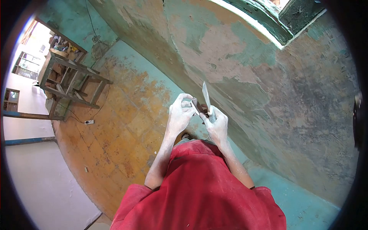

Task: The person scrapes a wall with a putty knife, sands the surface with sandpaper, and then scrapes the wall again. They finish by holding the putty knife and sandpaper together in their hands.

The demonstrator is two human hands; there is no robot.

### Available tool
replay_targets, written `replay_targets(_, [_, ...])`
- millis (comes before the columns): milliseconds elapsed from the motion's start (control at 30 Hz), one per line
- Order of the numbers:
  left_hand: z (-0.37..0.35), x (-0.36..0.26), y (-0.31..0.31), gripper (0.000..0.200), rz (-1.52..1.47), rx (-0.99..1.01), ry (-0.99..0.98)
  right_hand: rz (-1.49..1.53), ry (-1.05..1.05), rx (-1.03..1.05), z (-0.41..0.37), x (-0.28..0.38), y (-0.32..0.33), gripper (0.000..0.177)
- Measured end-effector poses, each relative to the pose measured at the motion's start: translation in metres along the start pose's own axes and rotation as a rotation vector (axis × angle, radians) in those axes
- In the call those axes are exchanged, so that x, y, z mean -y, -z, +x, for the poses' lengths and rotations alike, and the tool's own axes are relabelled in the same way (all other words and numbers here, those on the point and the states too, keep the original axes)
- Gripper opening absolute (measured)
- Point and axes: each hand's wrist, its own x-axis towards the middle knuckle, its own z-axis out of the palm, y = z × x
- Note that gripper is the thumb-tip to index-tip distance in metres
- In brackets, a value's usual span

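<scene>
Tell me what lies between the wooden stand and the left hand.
Head view: mostly worn orange floor; close to the wooden stand a small white socket block lies on it, far from the left hand.

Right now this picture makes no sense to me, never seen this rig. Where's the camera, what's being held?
No machine here: one fisheye camera worn on a person's head looks down past a red shirt at their own two bare hands, both dusted white. The right hand has its grip shut on a scraper, thin blade pointing up. The left hand holds a small dark piece next to it; what it is I cannot tell. Behind is a wall of peeling teal paint, below a worn orange floor. On that floor, at the left, are a wooden trestle and a white socket on a cable.
</scene>
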Motion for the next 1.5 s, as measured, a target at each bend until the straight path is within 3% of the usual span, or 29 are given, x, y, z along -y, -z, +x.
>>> replay_targets(100, [0.001, 0.007, -0.003, 0.039, -0.077, -0.080, -0.045, -0.079, 0.157, -0.022, 0.002, 0.014, -0.002, 0.027])
replay_targets(167, [0.002, 0.010, -0.001, 0.042, -0.060, -0.087, -0.059, -0.027, -0.054, 0.036, 0.005, 0.017, -0.005, 0.031])
replay_targets(333, [0.003, 0.009, 0.002, 0.042, -0.198, -0.079, -0.077, -0.008, 0.001, 0.014, 0.015, 0.008, -0.017, 0.036])
replay_targets(433, [0.013, 0.042, 0.005, 0.028, -0.322, -0.052, -0.073, 0.022, 0.021, 0.025, 0.016, 0.002, -0.029, 0.044])
replay_targets(500, [0.021, 0.072, 0.009, 0.018, -0.396, -0.056, 0.036, -0.008, 0.050, 0.045, 0.016, -0.005, -0.037, 0.049])
replay_targets(567, [0.020, 0.079, 0.013, 0.016, -0.381, -0.083, 0.099, -0.076, -0.166, 0.183, 0.012, -0.022, -0.040, 0.056])
replay_targets(600, [0.019, 0.087, 0.016, 0.017, -0.317, -0.107, 0.117, 0.136, -0.268, 0.190, 0.008, -0.029, -0.045, 0.042])
replay_targets(633, [0.020, 0.099, 0.016, 0.020, -0.255, -0.135, 0.136, 0.137, -0.270, 0.186, 0.005, -0.031, -0.050, 0.046])
replay_targets(700, [0.021, 0.116, 0.004, 0.021, -0.256, -0.141, 0.157, -0.139, -0.318, 0.256, 0.001, -0.026, -0.045, 0.055])
replay_targets(767, [0.025, 0.141, -0.006, 0.022, -0.169, -0.145, 0.126, -0.073, -0.257, 0.254, -0.004, -0.045, -0.049, 0.063])
replay_targets(833, [0.039, 0.159, -0.016, 0.024, -0.186, -0.214, 0.082, 0.062, -0.454, 0.301, 0.005, -0.039, -0.043, 0.063])
replay_targets(900, [0.062, 0.182, -0.013, 0.029, -0.082, -0.471, 0.044, -0.011, -0.361, 0.365, 0.003, -0.082, -0.037, 0.062])
replay_targets(967, [0.090, 0.197, -0.004, 0.032, -0.446, -0.587, 0.136, 0.108, -0.476, 0.367, 0.010, -0.095, -0.030, 0.058])
replay_targets(1067, [0.145, 0.248, 0.001, 0.026, -0.398, -0.649, 0.258, 0.028, -0.581, 0.445, 0.016, -0.135, -0.015, 0.052])
replay_targets(1133, [0.187, 0.249, -0.019, 0.032, -0.352, -0.895, 0.115, -0.014, -0.687, 0.474, 0.009, -0.173, 0.000, 0.049])
replay_targets(1200, [0.232, 0.242, -0.028, 0.029, -0.428, -0.872, 0.104, -0.162, -0.773, 0.504, 0.002, -0.213, 0.007, 0.027])
replay_targets(1233, [0.256, 0.240, -0.032, 0.026, -0.464, -0.869, 0.037, -0.180, -0.792, 0.512, -0.007, -0.229, 0.009, 0.027])
replay_targets(1333, [0.331, 0.236, -0.042, 0.012, -0.474, -0.947, -0.198, -0.147, -0.834, 0.457, -0.031, -0.270, 0.022, 0.029])
replay_targets(1433, [0.365, 0.232, -0.043, 0.014, -0.437, -1.050, -0.200, -0.231, -0.946, 0.469, -0.042, -0.279, 0.025, 0.030])
replay_targets(1467, [0.362, 0.230, -0.048, 0.016, -0.476, -1.051, -0.225, -0.262, -0.966, 0.541, -0.048, -0.287, 0.029, 0.058])
replay_targets(1500, [0.352, 0.230, -0.059, 0.018, -0.516, -1.049, -0.251, -0.277, -0.974, 0.538, -0.051, -0.289, 0.031, 0.058])
